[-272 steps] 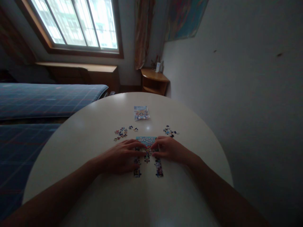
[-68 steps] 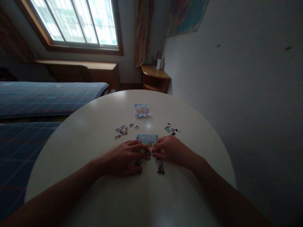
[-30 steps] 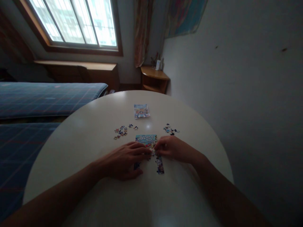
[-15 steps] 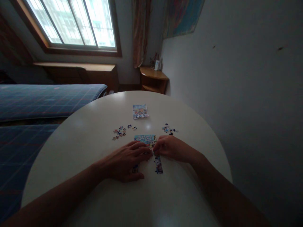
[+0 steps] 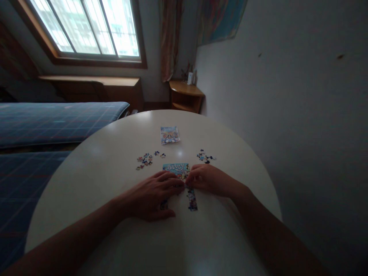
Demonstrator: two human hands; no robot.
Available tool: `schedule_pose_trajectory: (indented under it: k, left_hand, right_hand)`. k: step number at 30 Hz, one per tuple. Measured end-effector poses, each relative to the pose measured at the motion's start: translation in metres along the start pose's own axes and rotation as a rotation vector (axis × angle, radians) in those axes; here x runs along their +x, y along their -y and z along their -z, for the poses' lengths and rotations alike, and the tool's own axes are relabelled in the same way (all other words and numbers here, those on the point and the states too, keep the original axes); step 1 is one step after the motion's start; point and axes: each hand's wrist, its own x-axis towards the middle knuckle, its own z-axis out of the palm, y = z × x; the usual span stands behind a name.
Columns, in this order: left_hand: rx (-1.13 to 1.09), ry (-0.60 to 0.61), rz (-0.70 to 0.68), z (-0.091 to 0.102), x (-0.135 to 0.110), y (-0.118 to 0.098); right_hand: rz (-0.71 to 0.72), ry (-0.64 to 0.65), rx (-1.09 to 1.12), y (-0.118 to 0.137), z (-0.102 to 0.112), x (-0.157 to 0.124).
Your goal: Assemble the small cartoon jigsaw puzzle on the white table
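A partly built jigsaw puzzle [image 5: 176, 168] with a blue lettered top lies on the round white table [image 5: 115, 161]. My left hand [image 5: 151, 193] rests flat on its left side, fingers stretched over the pieces. My right hand [image 5: 205, 179] sits on its right side with fingertips pinched together at the puzzle's middle; whether a piece is in them is hidden. A finished right-edge strip [image 5: 192, 199] shows below my right hand. Loose pieces lie in a left pile [image 5: 145, 160] and a right pile [image 5: 204, 156].
A small picture card [image 5: 169, 135] lies farther back on the table. A blue checked bed [image 5: 57, 119] stands to the left, a wooden corner shelf [image 5: 185, 94] behind the table, and a plain wall close on the right.
Both hands have stayed on the puzzle. My right fingertips have drawn in slightly toward the puzzle's middle, and the view has shifted a little.
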Motion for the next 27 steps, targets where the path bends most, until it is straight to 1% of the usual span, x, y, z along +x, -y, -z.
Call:
schedule_pose_trajectory:
  k: [5, 9, 12, 17, 20, 27]
  left_hand:
    - [0.001, 0.001, 0.013, 0.002, 0.000, -0.002]
    - [0.002, -0.023, 0.001, -0.001, 0.000, -0.001]
    - [0.011, -0.028, -0.006, -0.001, -0.001, -0.001]
    - [0.031, -0.043, -0.026, 0.005, -0.003, 0.000]
    - [0.010, -0.025, -0.038, 0.008, -0.003, 0.000]
    - [-0.015, -0.028, -0.048, 0.008, -0.003, 0.002]
  right_hand:
    - [0.022, -0.002, -0.010, -0.002, -0.001, 0.000]
    - [0.033, 0.001, -0.035, -0.004, -0.002, 0.001]
    - [0.031, -0.025, -0.050, -0.003, -0.004, 0.001]
    - [0.008, -0.045, -0.100, 0.000, -0.006, 0.002]
    - [0.012, -0.047, -0.104, 0.002, -0.006, 0.002]
    - [-0.007, -0.059, -0.129, 0.002, -0.009, 0.002]
